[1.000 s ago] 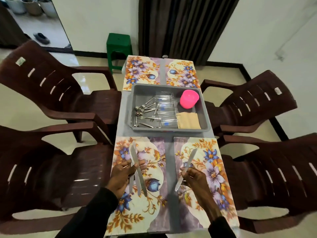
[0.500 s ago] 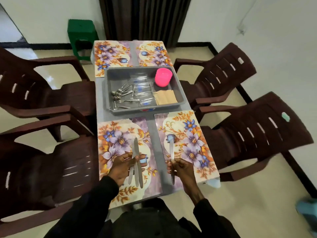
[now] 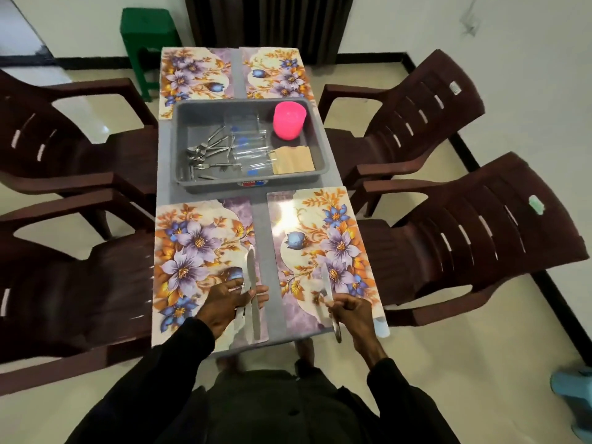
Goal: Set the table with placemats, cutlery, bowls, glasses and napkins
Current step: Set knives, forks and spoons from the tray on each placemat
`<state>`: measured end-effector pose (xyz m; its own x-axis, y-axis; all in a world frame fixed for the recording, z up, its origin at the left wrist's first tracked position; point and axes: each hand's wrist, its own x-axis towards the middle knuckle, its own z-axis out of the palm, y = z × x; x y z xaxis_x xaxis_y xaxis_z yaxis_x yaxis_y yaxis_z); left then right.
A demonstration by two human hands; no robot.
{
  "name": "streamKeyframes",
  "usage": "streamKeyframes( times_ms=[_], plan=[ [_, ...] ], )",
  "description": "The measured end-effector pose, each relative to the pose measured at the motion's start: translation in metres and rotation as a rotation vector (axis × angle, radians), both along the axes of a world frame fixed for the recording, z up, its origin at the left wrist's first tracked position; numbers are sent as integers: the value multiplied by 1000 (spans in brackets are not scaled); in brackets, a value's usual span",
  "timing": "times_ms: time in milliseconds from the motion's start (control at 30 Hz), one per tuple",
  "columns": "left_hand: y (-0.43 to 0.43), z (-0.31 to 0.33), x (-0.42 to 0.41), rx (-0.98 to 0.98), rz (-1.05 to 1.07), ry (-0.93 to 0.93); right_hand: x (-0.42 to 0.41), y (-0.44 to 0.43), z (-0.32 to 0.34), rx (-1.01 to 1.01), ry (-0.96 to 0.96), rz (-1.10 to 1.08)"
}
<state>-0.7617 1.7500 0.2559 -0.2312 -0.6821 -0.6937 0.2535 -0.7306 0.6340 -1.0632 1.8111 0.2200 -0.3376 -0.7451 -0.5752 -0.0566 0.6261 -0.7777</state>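
Several floral placemats lie on the grey table; the near left placemat (image 3: 195, 251) and near right placemat (image 3: 323, 238) are closest to me. My left hand (image 3: 224, 302) holds two table knives (image 3: 251, 283) over the right edge of the near left placemat, blades pointing away. My right hand (image 3: 350, 312) grips one knife (image 3: 326, 286) by its handle over the near right placemat. A grey tray (image 3: 320, 149) in the table's middle holds forks and spoons (image 3: 205, 152), clear glasses (image 3: 250, 145), stacked pink bowls (image 3: 289, 120) and tan napkins (image 3: 293, 159).
Two dark brown plastic chairs stand on each side, the nearest at left (image 3: 80, 283) and right (image 3: 474, 238). Two far placemats (image 3: 234, 72) lie beyond the tray. A green stool (image 3: 147, 33) stands by the back wall near a dark curtain.
My view has pulled back and tilted down. My right hand has carried its knife rightward onto the near right placemat. My left hand keeps its knives at the left placemat's right edge.
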Motion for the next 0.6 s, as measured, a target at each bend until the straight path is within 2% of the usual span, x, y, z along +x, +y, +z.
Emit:
streamKeyframes(
  times_ms=[300, 433, 600],
  plan=[
    [28, -8, -78, 69, 188, -28, -87, -27, -7, 17, -124, 154],
    [33, -4, -101, 89, 283, -33, -102, -45, -18, 40, -38, 225],
    [35, 0, -115, 79, 357, -71, -107, -63, -23, 17, -39, 313]
  ],
)
